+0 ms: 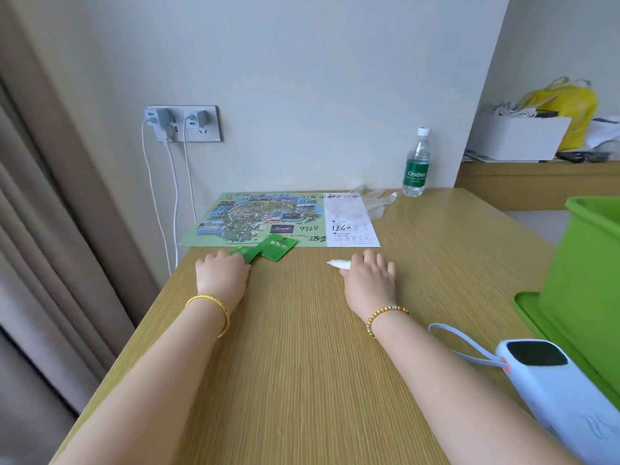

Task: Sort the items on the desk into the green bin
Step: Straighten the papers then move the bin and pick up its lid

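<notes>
- Right hand [369, 280] lies palm-down on the desk [302, 364], fingers curled over a white pen-like item [339, 263]; looks like a grip, but knuckles hide the contact, so can't tell for sure.
- Pen's long axis runs left-right; tapered tip points left, sticking out past the thumb side. Rest of barrel hidden under the hand.
- Left hand [223, 275] holds the near-left end of 2 green cards [268, 251], fingers bent over them; cards fan away to the far right, overlapping the near edge of the map sheet [258, 219].
- Green bin [590, 280] stands at the right edge, well apart from both hands; right hand is nearer, so pen prob. goes 1st, swinging right.
- Left hand's cards have to cross the whole desk.
</notes>
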`<action>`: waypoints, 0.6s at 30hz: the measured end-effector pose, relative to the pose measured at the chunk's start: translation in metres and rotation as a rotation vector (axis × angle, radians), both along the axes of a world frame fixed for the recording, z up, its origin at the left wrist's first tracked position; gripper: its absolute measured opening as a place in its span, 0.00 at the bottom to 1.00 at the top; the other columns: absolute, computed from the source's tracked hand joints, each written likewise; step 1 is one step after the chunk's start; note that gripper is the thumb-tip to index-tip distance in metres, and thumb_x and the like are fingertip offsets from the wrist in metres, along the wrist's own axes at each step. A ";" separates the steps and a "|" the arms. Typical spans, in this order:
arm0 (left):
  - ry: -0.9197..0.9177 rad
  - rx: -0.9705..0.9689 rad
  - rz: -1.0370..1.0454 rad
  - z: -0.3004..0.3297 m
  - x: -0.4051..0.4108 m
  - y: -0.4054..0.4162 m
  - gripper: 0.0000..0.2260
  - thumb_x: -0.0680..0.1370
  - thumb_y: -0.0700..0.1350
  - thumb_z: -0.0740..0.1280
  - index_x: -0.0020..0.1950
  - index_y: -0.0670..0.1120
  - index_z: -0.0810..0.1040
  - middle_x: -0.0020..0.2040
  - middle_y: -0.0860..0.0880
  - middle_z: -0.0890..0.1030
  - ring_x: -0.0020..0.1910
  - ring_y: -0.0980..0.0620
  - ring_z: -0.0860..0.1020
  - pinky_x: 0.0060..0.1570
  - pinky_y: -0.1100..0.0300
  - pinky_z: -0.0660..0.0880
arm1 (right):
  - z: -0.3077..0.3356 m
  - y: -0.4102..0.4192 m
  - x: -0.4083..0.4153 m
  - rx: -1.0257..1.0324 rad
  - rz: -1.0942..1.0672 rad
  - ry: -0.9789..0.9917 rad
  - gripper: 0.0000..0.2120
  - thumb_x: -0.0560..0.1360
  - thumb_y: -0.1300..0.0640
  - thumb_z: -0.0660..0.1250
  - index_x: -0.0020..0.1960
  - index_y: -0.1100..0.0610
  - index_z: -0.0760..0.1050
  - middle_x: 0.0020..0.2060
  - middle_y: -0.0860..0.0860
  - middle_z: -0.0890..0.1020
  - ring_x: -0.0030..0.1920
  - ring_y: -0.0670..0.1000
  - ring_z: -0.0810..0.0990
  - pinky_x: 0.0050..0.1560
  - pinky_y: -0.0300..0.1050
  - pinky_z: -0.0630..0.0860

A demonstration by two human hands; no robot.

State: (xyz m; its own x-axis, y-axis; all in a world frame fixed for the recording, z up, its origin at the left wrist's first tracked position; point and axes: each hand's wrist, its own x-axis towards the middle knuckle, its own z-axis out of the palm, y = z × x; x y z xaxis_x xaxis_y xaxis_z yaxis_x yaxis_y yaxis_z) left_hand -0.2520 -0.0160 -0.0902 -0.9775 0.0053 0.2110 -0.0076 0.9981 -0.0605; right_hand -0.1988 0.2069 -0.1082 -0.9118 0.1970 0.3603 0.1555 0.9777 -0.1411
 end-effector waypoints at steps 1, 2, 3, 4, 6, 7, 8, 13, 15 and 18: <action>-0.025 -0.040 -0.017 0.003 -0.001 0.003 0.11 0.79 0.44 0.57 0.56 0.42 0.76 0.54 0.43 0.78 0.54 0.41 0.76 0.51 0.52 0.73 | 0.001 -0.001 -0.001 -0.005 0.001 0.010 0.15 0.80 0.50 0.54 0.56 0.58 0.71 0.54 0.54 0.73 0.57 0.56 0.70 0.57 0.50 0.63; -0.054 -0.075 -0.034 0.006 -0.001 0.007 0.10 0.78 0.39 0.58 0.55 0.41 0.76 0.53 0.43 0.78 0.53 0.42 0.78 0.47 0.54 0.74 | 0.001 -0.001 -0.001 -0.010 0.004 0.024 0.13 0.80 0.50 0.54 0.55 0.58 0.72 0.54 0.54 0.74 0.56 0.55 0.70 0.55 0.49 0.64; -0.073 -0.099 -0.045 0.009 -0.002 0.010 0.11 0.77 0.36 0.57 0.55 0.41 0.76 0.53 0.43 0.79 0.52 0.42 0.78 0.44 0.55 0.74 | 0.001 -0.001 -0.001 -0.016 0.006 0.040 0.11 0.80 0.52 0.55 0.54 0.57 0.72 0.53 0.53 0.74 0.56 0.55 0.70 0.54 0.49 0.64; -0.067 -0.095 -0.044 0.011 -0.003 0.012 0.12 0.76 0.34 0.57 0.55 0.41 0.76 0.52 0.43 0.80 0.51 0.43 0.79 0.41 0.55 0.73 | 0.002 -0.002 -0.001 -0.022 0.004 0.053 0.09 0.80 0.55 0.55 0.53 0.57 0.72 0.53 0.53 0.74 0.55 0.55 0.71 0.53 0.48 0.65; 0.021 0.045 -0.017 0.010 -0.007 0.010 0.12 0.75 0.32 0.56 0.56 0.40 0.72 0.45 0.43 0.79 0.44 0.41 0.79 0.36 0.55 0.71 | 0.003 -0.003 0.000 -0.024 -0.012 0.070 0.07 0.78 0.61 0.56 0.53 0.57 0.71 0.53 0.53 0.74 0.55 0.55 0.71 0.52 0.48 0.65; 0.089 0.153 0.003 0.007 -0.010 0.008 0.13 0.75 0.31 0.55 0.58 0.39 0.69 0.39 0.44 0.77 0.38 0.42 0.77 0.32 0.55 0.71 | 0.003 -0.004 0.000 -0.023 -0.015 0.076 0.09 0.76 0.63 0.56 0.54 0.57 0.70 0.54 0.54 0.73 0.56 0.55 0.71 0.53 0.48 0.66; 0.153 0.254 0.024 0.004 -0.012 0.007 0.16 0.74 0.30 0.55 0.61 0.39 0.66 0.33 0.45 0.74 0.32 0.43 0.75 0.29 0.56 0.69 | 0.003 -0.004 -0.001 -0.023 -0.014 0.082 0.11 0.75 0.66 0.55 0.55 0.58 0.69 0.54 0.54 0.73 0.57 0.55 0.70 0.53 0.48 0.66; 0.197 0.243 -0.124 0.003 -0.024 0.026 0.31 0.71 0.28 0.55 0.71 0.50 0.60 0.50 0.43 0.79 0.39 0.42 0.79 0.29 0.57 0.70 | 0.005 -0.006 -0.009 -0.033 0.012 0.090 0.16 0.73 0.68 0.54 0.58 0.58 0.68 0.56 0.54 0.72 0.58 0.56 0.70 0.54 0.48 0.66; 0.095 0.130 -0.161 0.006 -0.027 0.042 0.20 0.74 0.31 0.55 0.63 0.44 0.70 0.62 0.44 0.74 0.51 0.41 0.78 0.37 0.54 0.72 | 0.004 -0.005 -0.012 -0.035 0.020 0.090 0.16 0.73 0.68 0.53 0.59 0.58 0.68 0.56 0.54 0.72 0.58 0.56 0.70 0.55 0.48 0.66; -0.021 0.143 -0.149 0.002 -0.033 0.055 0.15 0.80 0.49 0.55 0.56 0.40 0.74 0.62 0.43 0.72 0.56 0.40 0.75 0.45 0.52 0.72 | 0.002 -0.005 -0.014 -0.039 0.018 0.098 0.16 0.73 0.68 0.53 0.58 0.57 0.69 0.55 0.54 0.72 0.58 0.56 0.70 0.57 0.49 0.65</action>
State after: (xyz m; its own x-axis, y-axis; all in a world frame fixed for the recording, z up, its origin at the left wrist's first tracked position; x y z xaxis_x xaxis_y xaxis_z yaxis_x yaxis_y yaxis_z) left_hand -0.2845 0.0387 -0.0878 -0.9723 0.1216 0.1997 0.1404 0.9866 0.0829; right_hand -0.2128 0.2022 -0.1060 -0.8761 0.1968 0.4402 0.1220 0.9737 -0.1926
